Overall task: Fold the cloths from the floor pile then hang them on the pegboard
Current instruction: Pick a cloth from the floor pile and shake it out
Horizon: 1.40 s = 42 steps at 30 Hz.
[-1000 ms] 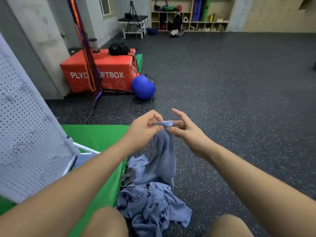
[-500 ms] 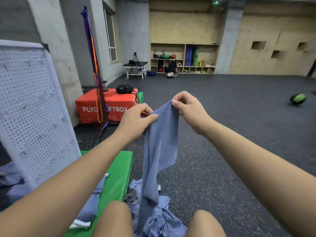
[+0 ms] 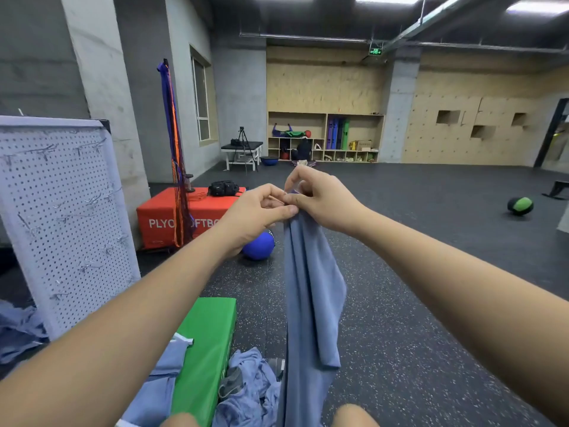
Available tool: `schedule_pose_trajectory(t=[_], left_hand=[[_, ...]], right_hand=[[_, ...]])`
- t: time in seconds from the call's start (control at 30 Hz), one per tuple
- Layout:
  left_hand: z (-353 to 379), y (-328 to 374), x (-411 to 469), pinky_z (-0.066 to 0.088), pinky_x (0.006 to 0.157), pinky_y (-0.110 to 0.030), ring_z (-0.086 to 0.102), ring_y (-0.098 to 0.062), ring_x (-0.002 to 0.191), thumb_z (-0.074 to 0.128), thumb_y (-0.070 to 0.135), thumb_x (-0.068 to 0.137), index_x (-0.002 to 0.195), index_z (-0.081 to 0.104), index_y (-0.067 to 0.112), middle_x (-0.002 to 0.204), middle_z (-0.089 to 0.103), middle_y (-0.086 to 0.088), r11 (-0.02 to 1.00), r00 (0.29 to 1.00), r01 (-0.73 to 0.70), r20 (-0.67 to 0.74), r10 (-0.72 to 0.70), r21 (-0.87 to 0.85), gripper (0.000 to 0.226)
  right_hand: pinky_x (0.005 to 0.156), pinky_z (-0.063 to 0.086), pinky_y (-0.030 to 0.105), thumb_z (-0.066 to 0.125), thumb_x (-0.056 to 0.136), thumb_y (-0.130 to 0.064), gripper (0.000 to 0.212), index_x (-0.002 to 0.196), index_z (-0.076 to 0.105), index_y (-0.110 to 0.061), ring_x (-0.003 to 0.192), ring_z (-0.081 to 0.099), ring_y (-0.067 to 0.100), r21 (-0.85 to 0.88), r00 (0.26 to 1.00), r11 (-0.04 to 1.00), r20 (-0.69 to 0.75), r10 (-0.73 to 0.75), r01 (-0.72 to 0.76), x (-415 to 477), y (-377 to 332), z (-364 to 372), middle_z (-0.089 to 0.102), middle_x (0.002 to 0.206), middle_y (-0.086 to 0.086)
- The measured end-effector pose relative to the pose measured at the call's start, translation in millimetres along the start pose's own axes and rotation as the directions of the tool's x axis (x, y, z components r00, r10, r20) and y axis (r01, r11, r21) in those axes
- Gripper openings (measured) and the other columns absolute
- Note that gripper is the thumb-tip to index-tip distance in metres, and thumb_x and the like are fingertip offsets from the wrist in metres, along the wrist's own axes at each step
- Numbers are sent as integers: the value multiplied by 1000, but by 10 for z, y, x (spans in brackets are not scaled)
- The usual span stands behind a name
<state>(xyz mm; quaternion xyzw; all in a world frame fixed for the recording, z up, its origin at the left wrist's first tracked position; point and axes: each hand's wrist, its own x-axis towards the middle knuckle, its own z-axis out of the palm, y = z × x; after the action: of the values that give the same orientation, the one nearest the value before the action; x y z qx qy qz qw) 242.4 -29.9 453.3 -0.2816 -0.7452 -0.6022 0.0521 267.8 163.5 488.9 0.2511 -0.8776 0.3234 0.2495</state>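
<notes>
Held cloth (image 3: 308, 288) btm cut off at lower edge.

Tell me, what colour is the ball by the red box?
The ball is blue, in the head view.

The cloth (image 3: 311, 288) under the left hand (image 3: 255, 215) is soft, matt fabric (creased lengthwise); left of that hand, the pegboard (image 3: 61, 211) looks matt painted metal; below, the green pad (image 3: 206, 340) is smooth, faintly glossy.
</notes>
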Motion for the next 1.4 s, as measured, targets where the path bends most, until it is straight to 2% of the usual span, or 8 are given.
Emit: schedule_pose_trajectory(t=[0.27, 0.4, 0.53, 0.6, 0.73, 0.97, 1.17, 1.4], left_hand=[[-94, -62, 35, 49, 61, -20, 59, -3, 64, 75, 4, 97, 108, 70, -1, 77, 66, 1, 1000, 999, -18, -44, 17, -7, 13], [-199, -72, 10, 50, 59, -16, 57, -6, 69, 72, 5, 99, 113, 71, -4, 92, 61, -14, 1000, 996, -1, -85, 0, -15, 17], [-286, -151, -42, 41, 54, -11, 47, 4, 57, 74, 4, 98, 108, 72, 2, 79, 54, -2, 1000, 992, -1, -130, 3, 13, 11], [-363, -206, -59, 40, 55, -11, 48, 4, 57, 75, 7, 98, 102, 73, 9, 76, 56, 4, 999, 988, -4, -153, 11, 45, 5], [-575, -284, -56, 41, 58, -16, 50, 2, 62, 75, 17, 100, 100, 74, 10, 79, 61, 5, 996, 975, 7, -223, 14, 91, 7], [-896, -490, -79, 39, 68, -35, 51, -10, 71, 70, 32, 101, 86, 70, 23, 75, 64, 11, 997, 931, 37, -365, -11, 62, 17], [-968, -442, -31, 31, 56, -28, 43, -4, 58, 68, 27, 103, 86, 67, 22, 67, 58, 14, 997, 897, 63, -436, -74, -41, 18], [-913, -472, -1, 37, 62, -29, 51, -6, 65, 68, 24, 105, 91, 69, 18, 71, 65, 13, 997, 891, 61, -448, -76, -49, 15]], right_hand=[[60, 43, 37, 69, 103, -39, 22, 107, 57, -21, 64, 53, 17, 318, 985, 932, 35, 170, -172, -110, 105, 216, 59, 69, 1], [79, 61, 34, 79, 97, -33, 30, 115, 64, -14, 93, 76, 15, 447, 941, 832, 228, 249, -329, -413, 227, 449, 78, 100, 4], [101, 57, 48, 79, 97, -26, 34, 122, 70, -5, 108, 72, 21, 420, 887, 807, 384, 257, -415, -741, 478, 678, 76, 122, 17], [88, 57, 47, 82, 94, -33, 36, 109, 69, -3, 93, 67, 21, 401, 872, 802, 399, 283, -443, -849, 582, 719, 76, 106, 16], [57, 35, 28, 80, 96, -28, 30, 77, 58, -20, 67, 49, 11, 367, 870, 798, 327, 370, -478, -973, 693, 612, 56, 71, -5], [68, 36, 33, 85, 91, -35, 25, 84, 73, -15, 72, 53, 14, 404, 893, 797, 184, 411, -450, -907, 758, 333, 64, 76, 2], [70, 49, 38, 84, 93, -26, 19, 85, 73, -13, 73, 58, 20, 420, 890, 786, 167, 424, -453, -800, 793, 97, 66, 79, 9], [55, 44, 32, 80, 94, -26, 24, 83, 68, -8, 54, 55, 18, 211, 885, 866, -11, 465, -452, -727, 775, -106, 64, 60, 4]])
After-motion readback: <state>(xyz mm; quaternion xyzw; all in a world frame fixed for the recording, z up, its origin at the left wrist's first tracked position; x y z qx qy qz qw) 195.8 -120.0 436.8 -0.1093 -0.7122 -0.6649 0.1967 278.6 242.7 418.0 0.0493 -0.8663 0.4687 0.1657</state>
